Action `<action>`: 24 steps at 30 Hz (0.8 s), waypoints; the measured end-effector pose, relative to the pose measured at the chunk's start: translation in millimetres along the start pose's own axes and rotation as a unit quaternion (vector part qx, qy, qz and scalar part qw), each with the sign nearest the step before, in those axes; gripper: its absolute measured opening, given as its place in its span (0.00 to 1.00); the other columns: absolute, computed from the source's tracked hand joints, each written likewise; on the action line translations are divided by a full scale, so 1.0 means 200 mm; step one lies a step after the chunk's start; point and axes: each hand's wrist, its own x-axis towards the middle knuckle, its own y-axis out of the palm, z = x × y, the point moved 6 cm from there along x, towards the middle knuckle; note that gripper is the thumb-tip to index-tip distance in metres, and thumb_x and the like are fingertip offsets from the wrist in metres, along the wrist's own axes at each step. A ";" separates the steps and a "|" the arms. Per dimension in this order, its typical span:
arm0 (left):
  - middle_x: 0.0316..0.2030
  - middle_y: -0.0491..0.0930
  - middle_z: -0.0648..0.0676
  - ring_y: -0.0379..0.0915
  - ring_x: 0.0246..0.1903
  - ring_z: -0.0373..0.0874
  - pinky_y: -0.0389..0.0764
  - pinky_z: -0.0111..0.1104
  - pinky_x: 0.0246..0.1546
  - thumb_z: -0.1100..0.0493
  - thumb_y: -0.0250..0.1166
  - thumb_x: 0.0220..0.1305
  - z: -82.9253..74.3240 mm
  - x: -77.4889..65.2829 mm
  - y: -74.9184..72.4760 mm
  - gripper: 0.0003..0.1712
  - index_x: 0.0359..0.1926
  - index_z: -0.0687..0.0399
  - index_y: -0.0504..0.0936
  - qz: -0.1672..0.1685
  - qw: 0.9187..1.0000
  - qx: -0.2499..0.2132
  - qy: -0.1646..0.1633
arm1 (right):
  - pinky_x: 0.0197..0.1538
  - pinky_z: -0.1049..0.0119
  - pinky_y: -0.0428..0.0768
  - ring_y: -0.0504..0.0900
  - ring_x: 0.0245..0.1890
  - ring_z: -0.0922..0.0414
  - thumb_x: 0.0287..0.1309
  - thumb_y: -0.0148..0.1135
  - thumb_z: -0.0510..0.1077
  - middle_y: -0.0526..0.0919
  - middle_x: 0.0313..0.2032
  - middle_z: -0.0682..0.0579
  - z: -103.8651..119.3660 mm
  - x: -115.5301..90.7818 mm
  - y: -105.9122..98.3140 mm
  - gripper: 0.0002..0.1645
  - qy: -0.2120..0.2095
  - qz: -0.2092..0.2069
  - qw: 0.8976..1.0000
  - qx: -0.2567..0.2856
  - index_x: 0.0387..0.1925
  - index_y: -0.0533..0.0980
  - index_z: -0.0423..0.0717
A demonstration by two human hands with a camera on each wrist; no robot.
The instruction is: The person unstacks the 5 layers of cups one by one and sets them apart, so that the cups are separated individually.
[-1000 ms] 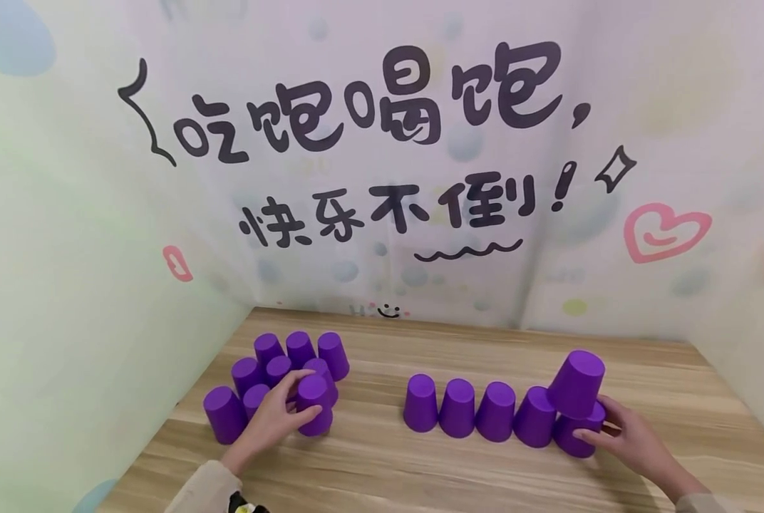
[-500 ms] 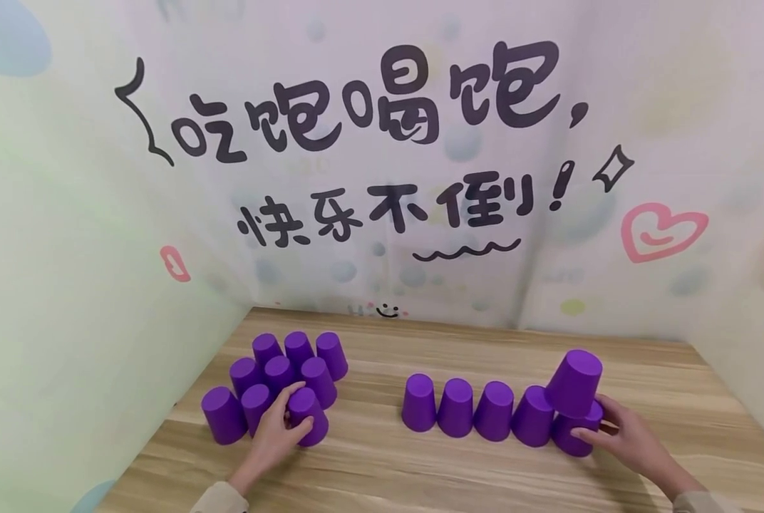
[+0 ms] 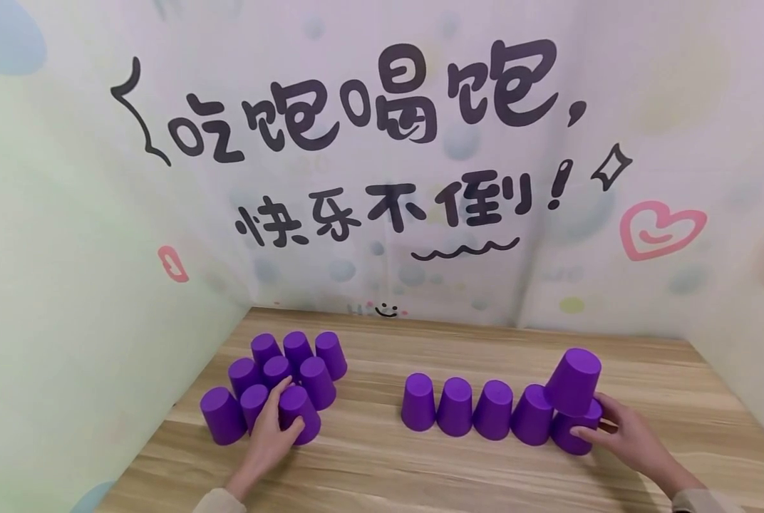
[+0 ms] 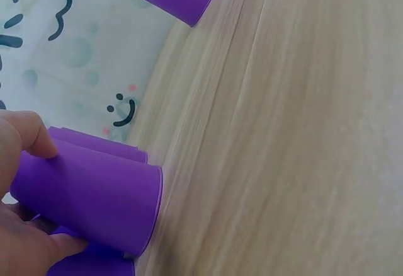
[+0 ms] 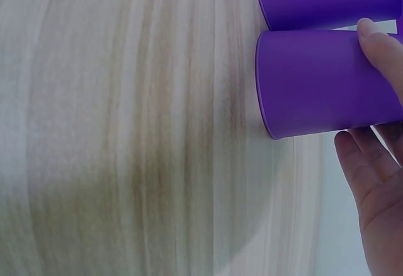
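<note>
My left hand grips an upside-down purple cup at the front right of the left group, thumb on one side and fingers on the other. In the left wrist view this cup has its rim at or very near the tabletop. At the right, my right hand holds the end cup of a row between thumb and fingers; the right wrist view shows the same cup beside its neighbour. Another cup sits upside down across the tops of the row's last two cups.
Several upside-down purple cups, such as the front-left one, stand close together behind and left of my left hand. More row cups stand side by side mid-table. A printed cloth wall borders the wooden table.
My left hand has brought its cup a little left and downward, beside the other cups of the left group. The right hand and the row stay as they were.
</note>
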 end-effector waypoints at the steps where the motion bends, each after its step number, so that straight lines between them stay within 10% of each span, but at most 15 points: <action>1: 0.54 0.66 0.66 0.63 0.53 0.58 0.63 0.50 0.53 0.72 0.60 0.45 0.00 0.00 0.00 0.38 0.61 0.65 0.58 -0.001 1.000 -0.001 0.001 | 0.34 0.71 0.79 0.72 0.35 0.76 0.39 0.70 0.37 0.76 0.40 0.31 0.00 0.00 0.00 0.35 0.001 0.000 1.000 0.000 0.50 0.67 0.26; 9: 0.55 0.65 0.67 0.60 0.55 0.57 0.61 0.27 0.56 0.72 0.63 0.48 -0.07 0.03 -0.04 0.35 0.59 0.68 0.61 -0.020 0.998 -0.024 0.055 | 0.34 0.71 0.79 0.72 0.35 0.76 0.39 0.70 0.37 0.78 0.39 0.41 -0.01 0.00 0.00 0.35 0.004 0.000 1.000 0.002 0.49 0.67 0.27; 17: 0.57 0.64 0.63 0.59 0.57 0.55 0.63 0.46 0.54 0.65 0.63 0.53 -0.30 0.19 -0.07 0.33 0.60 0.64 0.61 -0.002 0.994 -0.010 0.110 | 0.34 0.71 0.79 0.71 0.35 0.77 0.39 0.70 0.38 0.75 0.41 0.31 -0.02 0.00 0.00 0.37 0.010 0.005 1.000 0.005 0.51 0.65 0.26; 24: 0.57 0.65 0.63 0.59 0.57 0.54 0.60 0.47 0.57 0.68 0.63 0.52 -0.58 0.33 0.10 0.33 0.59 0.64 0.62 0.045 0.981 -0.087 0.167 | 0.34 0.71 0.79 0.72 0.36 0.76 0.39 0.70 0.37 0.76 0.40 0.32 -0.01 0.00 0.00 0.36 -0.003 0.001 1.000 0.007 0.50 0.66 0.26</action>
